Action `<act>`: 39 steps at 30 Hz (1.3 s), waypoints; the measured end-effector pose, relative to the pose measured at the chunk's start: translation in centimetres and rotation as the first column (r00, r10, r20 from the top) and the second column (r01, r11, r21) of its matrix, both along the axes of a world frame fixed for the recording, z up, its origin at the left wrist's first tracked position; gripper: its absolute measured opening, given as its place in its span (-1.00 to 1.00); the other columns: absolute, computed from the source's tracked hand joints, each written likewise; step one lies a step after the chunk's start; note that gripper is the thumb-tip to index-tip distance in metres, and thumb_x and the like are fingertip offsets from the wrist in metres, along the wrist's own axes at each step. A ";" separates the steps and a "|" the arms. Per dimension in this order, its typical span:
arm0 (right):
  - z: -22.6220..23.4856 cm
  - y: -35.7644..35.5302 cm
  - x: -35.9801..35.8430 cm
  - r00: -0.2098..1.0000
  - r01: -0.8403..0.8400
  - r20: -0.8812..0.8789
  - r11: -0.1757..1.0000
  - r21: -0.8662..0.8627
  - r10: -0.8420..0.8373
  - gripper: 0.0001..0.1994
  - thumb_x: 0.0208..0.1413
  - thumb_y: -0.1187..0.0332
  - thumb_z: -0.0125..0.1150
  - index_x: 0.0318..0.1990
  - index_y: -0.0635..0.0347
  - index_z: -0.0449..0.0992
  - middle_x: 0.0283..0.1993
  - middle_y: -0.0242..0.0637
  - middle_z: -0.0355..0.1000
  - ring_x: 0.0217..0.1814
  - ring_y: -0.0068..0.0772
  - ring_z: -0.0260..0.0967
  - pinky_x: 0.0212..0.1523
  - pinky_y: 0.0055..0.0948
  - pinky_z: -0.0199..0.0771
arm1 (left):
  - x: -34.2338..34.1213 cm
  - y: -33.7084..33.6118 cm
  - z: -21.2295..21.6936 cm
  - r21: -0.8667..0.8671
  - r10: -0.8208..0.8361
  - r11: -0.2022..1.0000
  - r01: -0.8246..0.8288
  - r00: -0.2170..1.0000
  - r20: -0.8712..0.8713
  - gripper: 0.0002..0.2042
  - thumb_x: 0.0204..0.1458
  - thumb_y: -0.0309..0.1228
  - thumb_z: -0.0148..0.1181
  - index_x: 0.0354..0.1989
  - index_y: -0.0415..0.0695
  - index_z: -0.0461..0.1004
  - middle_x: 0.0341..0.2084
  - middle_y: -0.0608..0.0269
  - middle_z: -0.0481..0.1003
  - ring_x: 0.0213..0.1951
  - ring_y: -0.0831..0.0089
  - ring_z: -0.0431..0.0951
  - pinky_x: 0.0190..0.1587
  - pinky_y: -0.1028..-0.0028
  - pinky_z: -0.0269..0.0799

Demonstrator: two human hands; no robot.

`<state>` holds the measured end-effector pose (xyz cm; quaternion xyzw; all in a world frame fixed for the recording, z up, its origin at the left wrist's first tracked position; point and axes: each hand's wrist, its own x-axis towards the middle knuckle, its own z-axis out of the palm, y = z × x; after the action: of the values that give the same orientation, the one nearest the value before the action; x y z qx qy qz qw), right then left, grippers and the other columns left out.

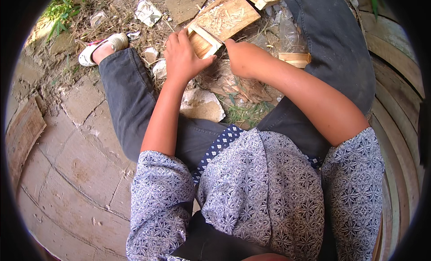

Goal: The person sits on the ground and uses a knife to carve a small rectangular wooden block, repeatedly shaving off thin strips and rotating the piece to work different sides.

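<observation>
Nearest, a patterned shirt (265,189) is worn over dark trousers (126,99), with the legs spread to either side of the ground being worked over. Between the thighs, a pale stone (202,106) is seen, with green grass (244,113) near its right side.

Beyond these, the small wooden piece (200,44), with raised pale edges, is held just off the near end of a wooden board (247,19). It is gripped by the left hand (183,59): the fingers are curled over its left side and the thumb is laid toward its lower right corner. The right hand (241,59) is closed into a fist beside the right edge; a thin line is glimpsed near the knuckles, but whether a tool is held there cannot be made out.

The small wooden piece is judged light, stiff and dry, with little slip; its thin edges could be split if pressed across the grain. It is best taken by the outer sides, with the fingertips kept off the top edge.

To the right, a wood block (295,59) is set by clear plastic (292,33). Farthest, wood shavings (228,18) are scattered on the board, and a white stone (147,13) is seen to the left.
</observation>
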<state>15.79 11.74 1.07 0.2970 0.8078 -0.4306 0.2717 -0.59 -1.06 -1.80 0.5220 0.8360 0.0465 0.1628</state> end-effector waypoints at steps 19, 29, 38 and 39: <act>-4.6 0.0 -4.0 0.988 -0.084 0.135 0.996 0.031 0.079 -0.69 0.18 0.36 0.26 0.03 0.32 0.59 -0.04 0.02 0.62 -0.09 -0.09 0.63 -0.16 -0.14 0.66 | -1.3 1.4 -1.2 -0.115 0.044 0.993 -0.042 0.999 0.017 -0.04 -0.30 0.01 0.61 0.24 -0.33 0.32 0.13 -0.17 0.36 0.14 -0.11 0.45 0.21 0.13 0.43; -2.7 1.8 1.1 0.953 0.298 0.033 0.920 -0.255 -0.300 -0.67 0.33 0.26 0.01 0.13 0.24 0.37 -0.50 -0.20 0.45 -0.67 -0.35 0.40 -0.62 -0.27 0.44 | -6.2 -2.6 0.9 -0.011 0.065 0.997 -0.075 0.774 0.630 -0.38 0.04 -0.15 0.17 0.27 -0.23 0.40 0.04 -0.22 0.57 0.07 -0.02 0.61 0.14 0.21 0.48; -0.9 0.9 0.3 0.995 -0.006 -0.097 0.999 0.052 0.011 -0.69 0.28 0.34 0.03 0.03 0.42 0.46 -0.11 0.25 0.56 0.00 0.26 0.54 0.04 0.08 0.51 | -2.1 -0.8 1.0 0.010 -0.033 0.999 0.033 0.999 0.031 -0.58 0.14 -0.07 0.25 -0.24 -0.26 0.39 -0.34 -0.20 0.58 -0.28 -0.18 0.62 -0.25 -0.02 0.51; -0.8 1.2 0.2 0.996 -0.029 -0.077 0.998 0.052 0.033 -0.69 0.28 0.35 0.02 0.02 0.44 0.46 -0.10 0.26 0.56 0.00 0.26 0.54 0.05 0.07 0.51 | -2.0 -1.0 0.5 0.056 -0.059 0.997 0.059 0.998 0.003 -0.58 0.13 -0.09 0.29 -0.25 -0.26 0.38 -0.36 -0.20 0.58 -0.30 -0.18 0.62 -0.27 -0.01 0.52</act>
<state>15.98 12.92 0.31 0.2744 0.8330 -0.4169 0.2387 -2.61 -2.08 -1.29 0.5507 0.8181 0.0662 0.1515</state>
